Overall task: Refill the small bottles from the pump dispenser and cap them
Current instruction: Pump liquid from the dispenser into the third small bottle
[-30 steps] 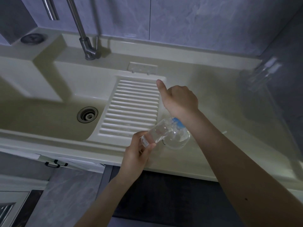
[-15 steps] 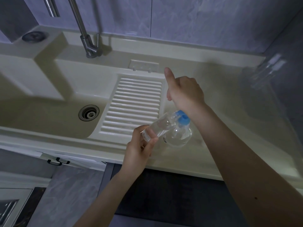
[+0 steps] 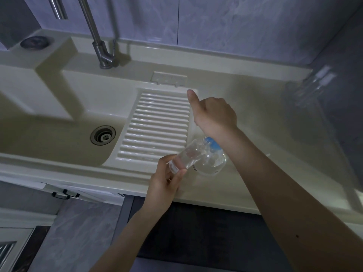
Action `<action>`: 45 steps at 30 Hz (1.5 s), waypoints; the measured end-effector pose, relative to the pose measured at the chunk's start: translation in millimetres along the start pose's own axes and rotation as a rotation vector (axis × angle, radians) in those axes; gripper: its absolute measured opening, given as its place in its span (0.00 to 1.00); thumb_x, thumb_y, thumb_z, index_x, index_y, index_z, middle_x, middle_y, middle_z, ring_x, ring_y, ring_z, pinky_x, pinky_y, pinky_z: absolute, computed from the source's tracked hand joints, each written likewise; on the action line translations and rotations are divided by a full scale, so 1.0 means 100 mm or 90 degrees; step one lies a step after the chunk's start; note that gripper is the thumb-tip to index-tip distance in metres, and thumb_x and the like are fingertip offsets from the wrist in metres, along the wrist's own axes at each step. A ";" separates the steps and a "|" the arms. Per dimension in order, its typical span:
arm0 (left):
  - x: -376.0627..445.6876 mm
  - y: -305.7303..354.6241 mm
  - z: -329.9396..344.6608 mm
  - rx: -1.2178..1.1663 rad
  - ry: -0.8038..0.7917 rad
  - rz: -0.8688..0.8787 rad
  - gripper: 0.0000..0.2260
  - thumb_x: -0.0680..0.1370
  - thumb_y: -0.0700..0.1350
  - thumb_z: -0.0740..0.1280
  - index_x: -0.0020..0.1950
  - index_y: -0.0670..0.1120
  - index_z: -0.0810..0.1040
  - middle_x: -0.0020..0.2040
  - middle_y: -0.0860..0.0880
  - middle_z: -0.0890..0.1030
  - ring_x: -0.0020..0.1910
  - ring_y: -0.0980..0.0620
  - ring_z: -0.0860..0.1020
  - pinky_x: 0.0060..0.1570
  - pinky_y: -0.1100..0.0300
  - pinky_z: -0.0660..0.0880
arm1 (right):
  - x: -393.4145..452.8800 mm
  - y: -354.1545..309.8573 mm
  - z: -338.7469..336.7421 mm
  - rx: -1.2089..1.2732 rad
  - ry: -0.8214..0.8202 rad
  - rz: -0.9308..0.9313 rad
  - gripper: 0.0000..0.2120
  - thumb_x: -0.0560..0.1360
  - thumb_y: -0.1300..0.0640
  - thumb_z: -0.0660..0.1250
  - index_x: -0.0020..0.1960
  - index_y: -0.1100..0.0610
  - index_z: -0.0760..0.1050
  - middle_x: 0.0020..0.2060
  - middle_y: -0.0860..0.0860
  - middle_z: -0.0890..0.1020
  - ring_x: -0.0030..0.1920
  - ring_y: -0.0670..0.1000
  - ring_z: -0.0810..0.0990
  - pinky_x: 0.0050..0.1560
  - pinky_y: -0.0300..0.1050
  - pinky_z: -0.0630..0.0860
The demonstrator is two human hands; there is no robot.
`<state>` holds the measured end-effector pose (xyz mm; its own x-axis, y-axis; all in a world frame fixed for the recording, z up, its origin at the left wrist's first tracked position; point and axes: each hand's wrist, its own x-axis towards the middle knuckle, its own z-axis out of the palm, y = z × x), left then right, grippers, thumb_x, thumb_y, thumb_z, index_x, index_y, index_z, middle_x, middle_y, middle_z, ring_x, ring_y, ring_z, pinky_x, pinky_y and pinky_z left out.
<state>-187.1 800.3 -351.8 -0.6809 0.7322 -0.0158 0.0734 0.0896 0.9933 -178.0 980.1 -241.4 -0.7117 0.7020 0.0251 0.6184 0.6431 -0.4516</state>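
While left hand (image 3: pixel 164 185) grips bottle (image 3: pixel 184 157), dispenser (image 3: pixel 211 160) adjoins.

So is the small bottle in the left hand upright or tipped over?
Tipped. The left hand holds the small clear bottle slanted, base toward the person, its mouth angled up against the blue nozzle of the pump dispenser.

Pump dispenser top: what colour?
Blue. The pump dispenser is clear glass with a blue top, partly hidden under the right hand; head view, the only one.
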 end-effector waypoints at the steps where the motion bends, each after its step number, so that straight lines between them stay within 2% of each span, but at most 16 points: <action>1: 0.01 0.02 0.00 -0.006 0.000 0.001 0.11 0.78 0.40 0.65 0.57 0.53 0.69 0.37 0.58 0.77 0.28 0.56 0.71 0.29 0.62 0.71 | 0.01 0.01 -0.01 0.033 0.007 0.002 0.39 0.79 0.35 0.41 0.34 0.63 0.77 0.32 0.53 0.82 0.33 0.53 0.79 0.40 0.45 0.75; 3: 0.01 0.04 0.01 -0.012 -0.001 0.007 0.11 0.78 0.40 0.65 0.56 0.53 0.69 0.37 0.59 0.77 0.29 0.56 0.71 0.29 0.62 0.71 | 0.02 0.04 -0.03 0.103 0.009 0.018 0.40 0.78 0.34 0.41 0.41 0.63 0.81 0.37 0.54 0.85 0.37 0.55 0.82 0.48 0.48 0.78; 5: 0.00 0.05 0.03 -0.019 -0.003 0.005 0.11 0.78 0.40 0.65 0.56 0.53 0.69 0.37 0.59 0.77 0.29 0.56 0.71 0.29 0.62 0.71 | 0.02 0.04 -0.06 0.156 -0.016 0.039 0.40 0.78 0.34 0.41 0.42 0.63 0.81 0.38 0.54 0.85 0.37 0.55 0.82 0.50 0.50 0.78; 8: -0.01 0.05 0.05 -0.033 0.001 0.001 0.11 0.78 0.39 0.65 0.56 0.53 0.70 0.36 0.59 0.77 0.29 0.57 0.71 0.30 0.63 0.71 | 0.02 0.02 -0.11 0.179 -0.026 0.044 0.40 0.79 0.35 0.42 0.43 0.64 0.81 0.38 0.53 0.85 0.37 0.55 0.83 0.49 0.47 0.77; 11: -0.01 0.07 0.06 -0.033 -0.003 0.010 0.11 0.78 0.39 0.65 0.56 0.53 0.70 0.37 0.58 0.77 0.29 0.57 0.72 0.30 0.63 0.72 | 0.02 0.03 -0.11 0.157 -0.019 0.030 0.40 0.78 0.34 0.42 0.45 0.65 0.80 0.40 0.56 0.85 0.39 0.57 0.83 0.49 0.49 0.78; 17: 0.01 0.01 0.04 -0.005 -0.003 -0.004 0.13 0.78 0.40 0.65 0.57 0.55 0.69 0.38 0.57 0.78 0.29 0.56 0.71 0.29 0.62 0.71 | 0.03 0.02 0.00 0.009 0.006 -0.018 0.38 0.78 0.33 0.43 0.38 0.59 0.80 0.34 0.52 0.84 0.36 0.51 0.81 0.44 0.44 0.76; 21: 0.02 -0.04 0.02 0.016 -0.001 -0.022 0.13 0.77 0.42 0.66 0.57 0.56 0.69 0.39 0.57 0.80 0.29 0.58 0.72 0.30 0.63 0.71 | 0.02 0.04 0.06 -0.016 -0.011 -0.015 0.37 0.77 0.32 0.44 0.35 0.59 0.76 0.33 0.52 0.83 0.35 0.52 0.80 0.43 0.45 0.76; 27: 0.01 -0.03 0.03 -0.010 0.007 -0.018 0.12 0.77 0.41 0.66 0.57 0.55 0.70 0.38 0.54 0.79 0.29 0.56 0.72 0.30 0.62 0.71 | 0.03 0.05 0.03 0.036 -0.026 0.003 0.37 0.77 0.33 0.43 0.41 0.56 0.81 0.37 0.50 0.84 0.39 0.51 0.80 0.44 0.45 0.75; 31: 0.03 0.05 0.03 -0.033 0.004 0.010 0.12 0.78 0.38 0.65 0.55 0.54 0.70 0.40 0.53 0.78 0.30 0.57 0.72 0.30 0.63 0.71 | 0.06 0.04 -0.06 0.107 -0.013 0.016 0.39 0.77 0.33 0.42 0.47 0.59 0.82 0.42 0.52 0.85 0.39 0.52 0.82 0.49 0.44 0.76; 37: 0.05 0.04 0.03 -0.029 -0.006 0.017 0.13 0.78 0.39 0.65 0.56 0.55 0.70 0.41 0.54 0.78 0.30 0.57 0.72 0.31 0.63 0.72 | 0.05 0.06 -0.09 0.091 -0.040 0.016 0.41 0.77 0.32 0.40 0.46 0.60 0.82 0.41 0.52 0.85 0.38 0.53 0.82 0.50 0.46 0.77; 40: 0.07 0.03 0.03 -0.014 -0.014 0.012 0.12 0.78 0.40 0.65 0.56 0.55 0.69 0.42 0.54 0.78 0.30 0.56 0.72 0.31 0.61 0.73 | 0.06 0.06 -0.07 0.069 -0.019 0.009 0.40 0.77 0.33 0.41 0.44 0.60 0.82 0.39 0.53 0.85 0.37 0.52 0.82 0.46 0.43 0.76; 42: 0.08 -0.01 0.02 0.012 -0.016 0.008 0.12 0.78 0.41 0.65 0.57 0.56 0.69 0.41 0.55 0.79 0.29 0.55 0.72 0.31 0.59 0.72 | 0.05 0.05 -0.03 0.014 0.002 -0.004 0.40 0.78 0.34 0.41 0.40 0.60 0.82 0.36 0.52 0.84 0.35 0.51 0.80 0.39 0.39 0.71; 45: 0.06 -0.08 -0.01 0.034 -0.018 -0.013 0.13 0.78 0.42 0.65 0.59 0.55 0.69 0.38 0.58 0.78 0.29 0.56 0.71 0.31 0.60 0.70 | 0.00 0.04 0.04 -0.046 -0.002 -0.007 0.38 0.79 0.35 0.42 0.33 0.60 0.77 0.30 0.51 0.79 0.30 0.51 0.74 0.31 0.39 0.64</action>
<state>-192.5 803.2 -359.6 -0.6618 0.7486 -0.0407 0.0980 0.1402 0.9853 -176.9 981.5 -246.4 -0.7197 0.6937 0.0274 0.6325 0.6715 -0.3861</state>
